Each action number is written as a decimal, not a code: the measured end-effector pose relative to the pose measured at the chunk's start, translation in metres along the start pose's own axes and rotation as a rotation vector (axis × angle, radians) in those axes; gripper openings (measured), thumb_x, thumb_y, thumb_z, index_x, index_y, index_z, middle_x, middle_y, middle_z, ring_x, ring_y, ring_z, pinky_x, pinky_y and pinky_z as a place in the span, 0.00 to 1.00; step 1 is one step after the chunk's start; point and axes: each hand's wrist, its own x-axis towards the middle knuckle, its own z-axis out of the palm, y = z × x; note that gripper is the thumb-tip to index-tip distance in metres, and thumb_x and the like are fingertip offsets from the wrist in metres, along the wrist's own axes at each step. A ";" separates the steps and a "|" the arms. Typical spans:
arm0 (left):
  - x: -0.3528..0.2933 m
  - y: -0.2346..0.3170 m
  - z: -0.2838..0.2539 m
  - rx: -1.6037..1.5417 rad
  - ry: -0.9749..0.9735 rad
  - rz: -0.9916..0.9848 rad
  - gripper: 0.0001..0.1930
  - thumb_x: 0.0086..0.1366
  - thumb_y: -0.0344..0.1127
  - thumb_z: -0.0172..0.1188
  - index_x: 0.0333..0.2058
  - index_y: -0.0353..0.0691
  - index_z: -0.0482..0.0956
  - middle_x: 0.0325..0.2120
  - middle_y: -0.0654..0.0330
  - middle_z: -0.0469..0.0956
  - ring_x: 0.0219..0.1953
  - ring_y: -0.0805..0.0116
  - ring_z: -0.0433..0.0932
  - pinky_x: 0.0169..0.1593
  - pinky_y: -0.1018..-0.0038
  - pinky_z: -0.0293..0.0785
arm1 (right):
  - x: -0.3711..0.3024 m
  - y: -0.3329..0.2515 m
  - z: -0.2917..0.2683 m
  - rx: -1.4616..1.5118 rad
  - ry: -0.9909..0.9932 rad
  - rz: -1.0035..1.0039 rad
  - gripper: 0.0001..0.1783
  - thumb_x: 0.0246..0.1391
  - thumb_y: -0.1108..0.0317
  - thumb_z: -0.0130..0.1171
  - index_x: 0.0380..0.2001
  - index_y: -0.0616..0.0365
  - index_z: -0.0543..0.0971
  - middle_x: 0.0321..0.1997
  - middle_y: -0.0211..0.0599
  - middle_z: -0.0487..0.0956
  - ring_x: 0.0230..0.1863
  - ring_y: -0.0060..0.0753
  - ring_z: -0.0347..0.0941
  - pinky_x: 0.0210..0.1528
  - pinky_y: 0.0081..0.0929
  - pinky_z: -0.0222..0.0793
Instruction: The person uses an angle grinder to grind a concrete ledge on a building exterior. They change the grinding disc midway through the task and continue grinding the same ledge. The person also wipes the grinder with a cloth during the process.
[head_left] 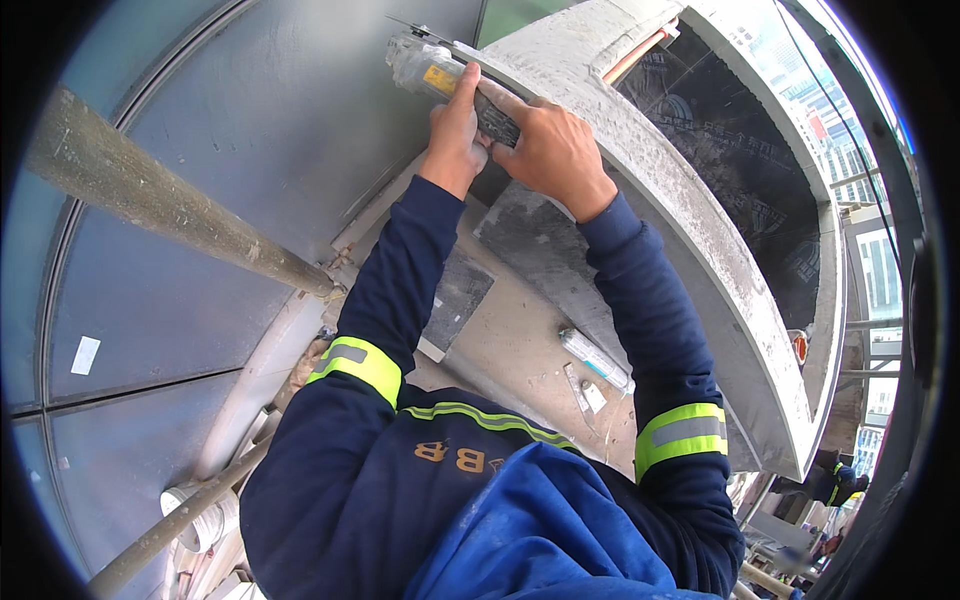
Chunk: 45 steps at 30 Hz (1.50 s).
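Both my hands are wrapped round a dusty power tool that looks like an angle grinder (pixel 492 118). It has a dark body, a yellow label, and a thin blade or disc seen edge-on at its far end. Pale dust or plastic covers its head. My left hand (pixel 455 140) grips the near-left side, thumb up along the body. Round the rear part closes my right hand (pixel 556 155). The tool's head lies against or close beside the far end of the pale concrete ledge (pixel 660 190); whether they touch I cannot tell.
A scaffold pole (pixel 180 200) slants in from the left before grey wall panels (pixel 280 110). Below my arms, a sealant tube (pixel 597 360) lies on the floor (pixel 510 345). Dark sheeting (pixel 720 150) fills the opening at right. A white bucket (pixel 205 518) stands lower left.
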 end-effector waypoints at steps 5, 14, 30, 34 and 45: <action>-0.006 -0.001 -0.002 0.073 -0.031 -0.011 0.24 0.68 0.54 0.68 0.42 0.36 0.79 0.30 0.62 0.80 0.24 0.75 0.78 0.21 0.75 0.66 | -0.009 -0.005 -0.014 0.003 0.005 -0.007 0.33 0.51 0.53 0.72 0.61 0.45 0.80 0.33 0.47 0.82 0.36 0.50 0.83 0.40 0.44 0.79; -0.022 -0.012 0.001 0.097 -0.057 -0.008 0.26 0.68 0.57 0.67 0.41 0.36 0.79 0.27 0.63 0.79 0.21 0.75 0.76 0.20 0.75 0.65 | -0.026 -0.003 -0.024 0.006 0.025 -0.017 0.35 0.50 0.55 0.73 0.63 0.44 0.79 0.30 0.46 0.82 0.34 0.48 0.82 0.38 0.44 0.79; -0.009 -0.007 -0.002 0.044 -0.061 -0.029 0.28 0.68 0.58 0.66 0.48 0.35 0.76 0.36 0.61 0.81 0.30 0.69 0.82 0.24 0.72 0.73 | -0.014 -0.001 -0.011 0.004 0.043 -0.036 0.26 0.52 0.50 0.71 0.50 0.53 0.85 0.29 0.45 0.84 0.34 0.49 0.83 0.37 0.45 0.79; -0.004 -0.002 -0.006 0.059 -0.092 -0.061 0.28 0.69 0.58 0.66 0.50 0.37 0.75 0.40 0.61 0.81 0.36 0.67 0.84 0.31 0.68 0.78 | -0.009 -0.001 -0.009 0.003 0.024 -0.018 0.23 0.52 0.49 0.71 0.43 0.56 0.86 0.30 0.46 0.85 0.36 0.50 0.84 0.39 0.44 0.79; -0.014 0.001 -0.003 0.058 -0.138 -0.080 0.28 0.71 0.58 0.63 0.54 0.39 0.74 0.45 0.59 0.81 0.44 0.66 0.83 0.41 0.66 0.82 | -0.013 -0.010 -0.025 -0.003 -0.042 0.020 0.28 0.53 0.51 0.70 0.55 0.50 0.82 0.31 0.47 0.84 0.36 0.50 0.84 0.39 0.45 0.79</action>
